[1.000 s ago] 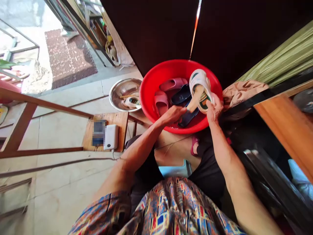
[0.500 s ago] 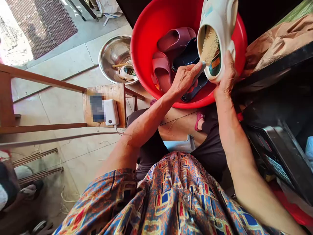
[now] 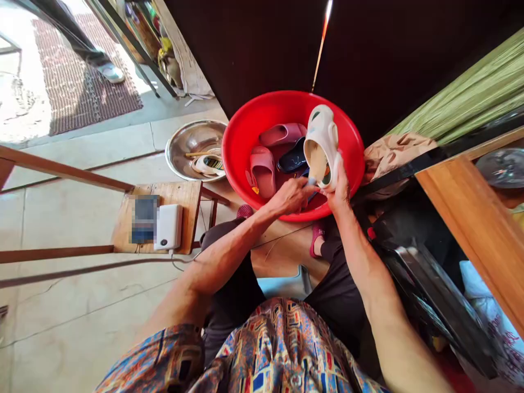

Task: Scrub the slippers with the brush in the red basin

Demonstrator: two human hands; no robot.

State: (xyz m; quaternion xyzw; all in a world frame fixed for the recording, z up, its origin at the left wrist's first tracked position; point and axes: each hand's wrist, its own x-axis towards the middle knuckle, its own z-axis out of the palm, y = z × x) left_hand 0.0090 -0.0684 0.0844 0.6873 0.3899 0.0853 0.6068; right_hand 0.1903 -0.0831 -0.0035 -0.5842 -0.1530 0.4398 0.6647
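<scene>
My right hand grips a white clog by its heel end, holding it tilted over the red basin. Closed round the handle of a pale-bristled brush, my left hand keeps the bristles inside the clog's opening. Under the hands, within the basin, lie a pink slipper on the left, a second pink slipper at the back and a dark slipper. Part of another dark slipper is hidden behind my left hand.
A steel bowl beside the basin holds another white shoe and a stick. To the left, a wooden chair carries a white power bank with a cable. Dark furniture and a wooden edge stand at the right.
The view has tilted up, so the basin appears lower and smaller. The brush remains in the clog, its bristles now blurred. Someone's leg has appeared on the mat at the upper left.
</scene>
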